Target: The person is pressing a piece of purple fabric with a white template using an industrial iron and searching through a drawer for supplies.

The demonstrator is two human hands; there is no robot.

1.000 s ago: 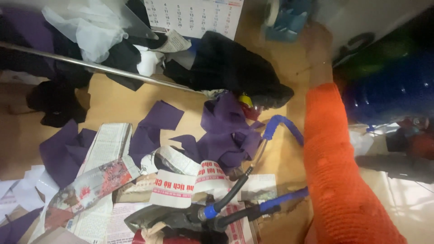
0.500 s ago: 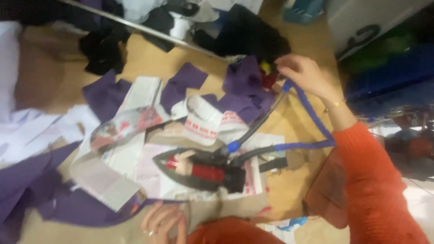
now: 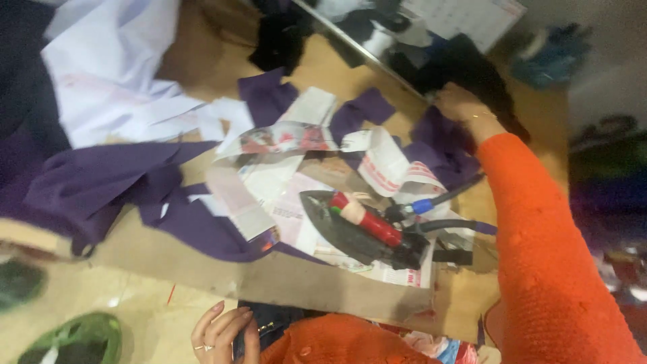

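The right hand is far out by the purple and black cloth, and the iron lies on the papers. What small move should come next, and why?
Probably close the right hand on a purple cloth piece and draw it toward the iron. That hand rests at the cloth pile beside the black fabric, while the iron lies unheld on newspaper.
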